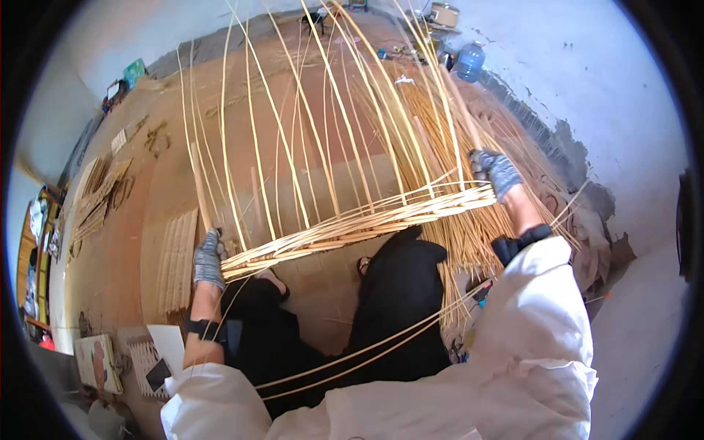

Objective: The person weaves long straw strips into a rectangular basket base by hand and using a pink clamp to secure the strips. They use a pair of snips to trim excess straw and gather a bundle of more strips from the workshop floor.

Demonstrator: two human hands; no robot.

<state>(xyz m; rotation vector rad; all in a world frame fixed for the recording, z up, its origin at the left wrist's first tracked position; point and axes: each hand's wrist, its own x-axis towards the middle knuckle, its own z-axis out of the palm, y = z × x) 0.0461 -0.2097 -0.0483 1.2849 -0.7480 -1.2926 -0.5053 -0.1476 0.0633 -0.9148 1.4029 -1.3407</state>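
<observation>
A half-woven wicker panel (359, 224) spans the space above my knees, its pale rods plaited into a band. Tall thin stakes (334, 110) rise from that band and fan away from me. My left hand (210, 258), in a grey knit glove, is closed around the panel's left end, at the foot of a thick corner stick (199, 187). At the right end, slightly farther off, my right hand (496, 174) in a matching glove is wrapped about the other corner, beside a second thick stick (460, 110). The gloved fingers are partly hidden by the panel's ends.
Loose rods (469, 242) lie heaped on the floor at my right, under the panel. Two long rods (359, 359) cross my lap. Flat woven slat pieces (178, 260) rest on the floor at left. A blue water jug (470, 61) stands by the far right wall.
</observation>
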